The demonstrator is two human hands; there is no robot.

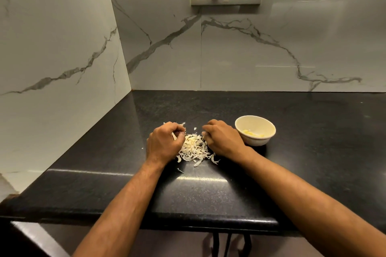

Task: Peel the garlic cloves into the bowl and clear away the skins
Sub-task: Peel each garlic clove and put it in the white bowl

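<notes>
Polished, speckled black stone countertop [229,200] is crossed by two bare forearms, and a heap of thin, papery, off-white garlic skins [194,149] is flanked by both hands. Left hand [165,142] and right hand [223,139] are seen with fingers curled at the heap's edges, though whether any skins are pinched cannot be told. Just right of the right hand, a small round cream ceramic bowl [269,126] is seen holding a few pale yellow peeled garlic cloves [252,133].

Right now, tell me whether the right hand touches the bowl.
Apart: the head view shows dark countertop between the right hand and the bowl.
</notes>
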